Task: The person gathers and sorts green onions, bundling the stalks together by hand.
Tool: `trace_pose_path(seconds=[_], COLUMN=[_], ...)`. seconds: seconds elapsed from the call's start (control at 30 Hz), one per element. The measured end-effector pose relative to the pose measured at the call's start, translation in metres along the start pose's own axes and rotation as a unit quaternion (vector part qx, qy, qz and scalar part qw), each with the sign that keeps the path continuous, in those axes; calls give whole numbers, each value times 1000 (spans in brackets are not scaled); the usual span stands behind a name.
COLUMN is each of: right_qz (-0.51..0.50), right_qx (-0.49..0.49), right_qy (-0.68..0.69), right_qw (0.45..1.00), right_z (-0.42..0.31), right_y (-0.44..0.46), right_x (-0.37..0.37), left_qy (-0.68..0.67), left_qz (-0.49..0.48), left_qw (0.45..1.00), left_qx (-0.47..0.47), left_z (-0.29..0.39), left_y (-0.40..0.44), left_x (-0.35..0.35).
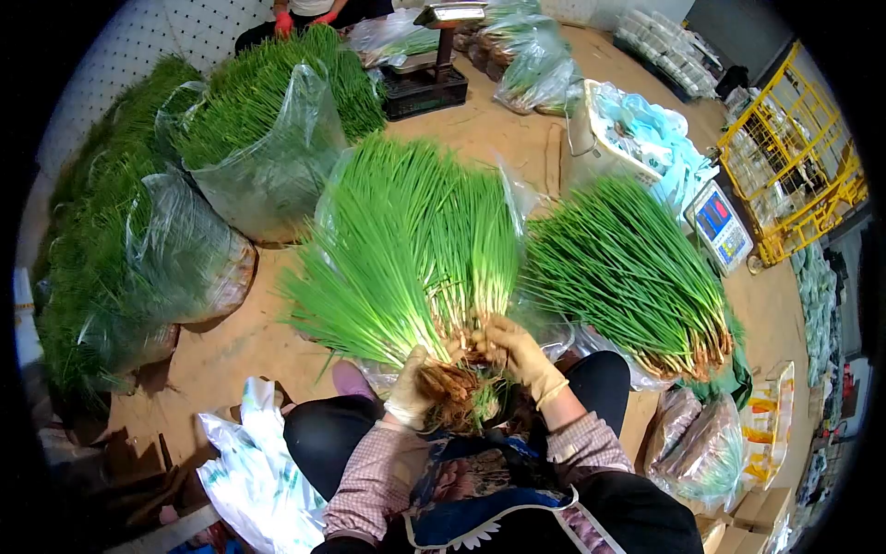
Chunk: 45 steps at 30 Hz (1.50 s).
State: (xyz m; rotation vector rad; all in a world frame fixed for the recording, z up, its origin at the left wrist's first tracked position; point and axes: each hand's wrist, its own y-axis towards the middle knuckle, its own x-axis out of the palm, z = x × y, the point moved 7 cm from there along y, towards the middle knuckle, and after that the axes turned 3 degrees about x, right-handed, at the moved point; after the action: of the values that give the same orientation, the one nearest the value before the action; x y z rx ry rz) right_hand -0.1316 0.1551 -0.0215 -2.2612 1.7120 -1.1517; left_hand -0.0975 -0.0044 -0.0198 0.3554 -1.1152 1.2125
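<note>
My left hand [413, 388], in a pale yellow glove, is closed round the root end of a bunch of green onions [369, 286] whose leaves fan out up and to the left. To its right, my right hand [521, 355], also gloved, has its fingers bent at the brown roots of the upright green onions [471, 240] in the middle. Some of its fingertips are hidden among the roots. Loose roots and trimmings [484, 402] lie between and below both hands, over my lap.
Another onion pile [637, 277] lies right, near a scale display [720, 226] and a white basket [600, 152] of bags. Bagged onions [268, 175] stand left. A platform scale [425, 88] and a person's red-gloved hands [284, 24] are at the back. White plastic bags [254, 462] lie lower left.
</note>
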Motion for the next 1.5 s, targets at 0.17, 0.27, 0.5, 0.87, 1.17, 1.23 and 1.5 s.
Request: trace_pose_path(seconds=[0.17,0.27,0.5,0.87,1.17,1.23,1.5], right_qz=[-36,-70,69,200,248,271,226], right_qx=[-15,-129,-21,-94,-139,-161,-207], right_qy=[-392,-558,-14,-517,-477,-446,-510], right_qw=[919,817,997,827,832,837,804], right_z=[30,32,71,-30,-6,1,-3], right_y=[-13,-15,-16,-9,46,45,51], right_x=[36,41,32,60,61,54,39], left_qy=[-18,-5,-50,-46,68,18,-32], left_qz=[83,51,22,57,184,123,38], left_qw=[996,998,998,992,974,992,999], left_qx=[-10,27,-9,98,110,33,0], left_z=[-12,-10,-2,8,18,1,-5], left_y=[-5,-11,-20,-21,-34,-25,-17], left_x=[-26,-18,-14,-24,-9,-25,-14])
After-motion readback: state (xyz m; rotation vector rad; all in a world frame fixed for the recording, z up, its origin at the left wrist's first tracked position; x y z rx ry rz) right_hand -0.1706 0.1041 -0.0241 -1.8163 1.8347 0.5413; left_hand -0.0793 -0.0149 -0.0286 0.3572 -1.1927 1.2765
